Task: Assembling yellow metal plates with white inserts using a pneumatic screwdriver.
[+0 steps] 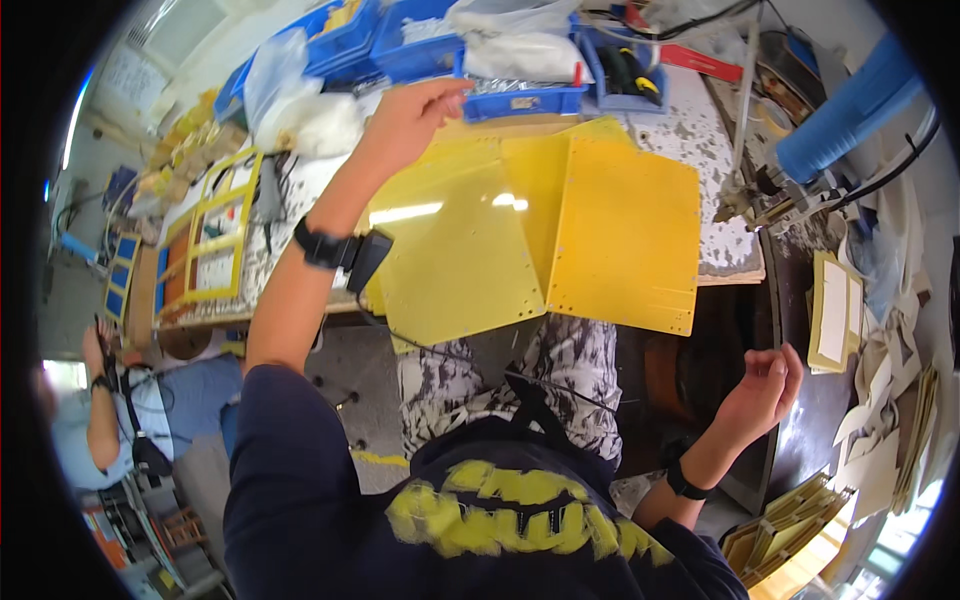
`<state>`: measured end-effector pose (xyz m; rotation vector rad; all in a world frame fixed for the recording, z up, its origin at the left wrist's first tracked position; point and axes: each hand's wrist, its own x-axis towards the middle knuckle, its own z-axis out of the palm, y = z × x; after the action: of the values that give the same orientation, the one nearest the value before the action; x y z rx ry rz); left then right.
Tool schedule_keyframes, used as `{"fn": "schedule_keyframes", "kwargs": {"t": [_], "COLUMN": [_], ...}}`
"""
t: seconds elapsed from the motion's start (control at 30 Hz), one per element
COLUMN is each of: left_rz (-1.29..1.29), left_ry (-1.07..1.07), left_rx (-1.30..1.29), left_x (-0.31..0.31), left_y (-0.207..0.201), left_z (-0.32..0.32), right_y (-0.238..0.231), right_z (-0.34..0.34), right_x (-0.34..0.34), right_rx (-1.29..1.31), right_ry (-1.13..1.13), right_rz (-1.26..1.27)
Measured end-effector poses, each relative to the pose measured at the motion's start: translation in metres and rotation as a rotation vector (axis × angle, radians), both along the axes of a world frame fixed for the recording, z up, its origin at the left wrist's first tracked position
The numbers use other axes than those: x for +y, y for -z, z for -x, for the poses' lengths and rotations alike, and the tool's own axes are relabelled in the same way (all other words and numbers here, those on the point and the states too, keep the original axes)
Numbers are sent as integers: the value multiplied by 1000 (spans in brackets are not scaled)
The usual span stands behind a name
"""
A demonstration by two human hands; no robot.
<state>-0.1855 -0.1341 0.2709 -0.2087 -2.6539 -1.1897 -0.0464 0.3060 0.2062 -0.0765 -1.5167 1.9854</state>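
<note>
Sheets overhang table edge; right hand apart, in open air.

The left hand is stretched way out front, fingers loosely bent and pointing rightward, left forearm slanting back below it. The right hand hangs out way closer in and off to the side, fingers half curled, can't tell if the tips meet, right forearm angling in behind.
</note>
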Motion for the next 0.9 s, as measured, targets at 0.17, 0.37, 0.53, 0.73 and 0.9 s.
{"fn": "schedule_keyframes", "kwargs": {"t": [0.17,0.37,0.53,0.73,0.9], "left_rz": [327,488,635,737,446], "left_ry": [98,-56,-25,-242,-379], "left_rx": [-65,-57,86,541,282], "left_x": [30,57,55,-11,-44], "left_y": [35,77,73,-9,-91], "left_z": [-155,-216,-215,-179,-156], "right_y": [19,12,-1,-23,-31], "right_z": [-19,-24,-28,-52,-73], "right_x": [-10,-57,-85,-116,-146], "right_rx": [-129,-144,-142,133,233], "right_ry": [-71,-304,-442,-396,-619], "right_rz": [-26,-39,-56,-352,-509]}}
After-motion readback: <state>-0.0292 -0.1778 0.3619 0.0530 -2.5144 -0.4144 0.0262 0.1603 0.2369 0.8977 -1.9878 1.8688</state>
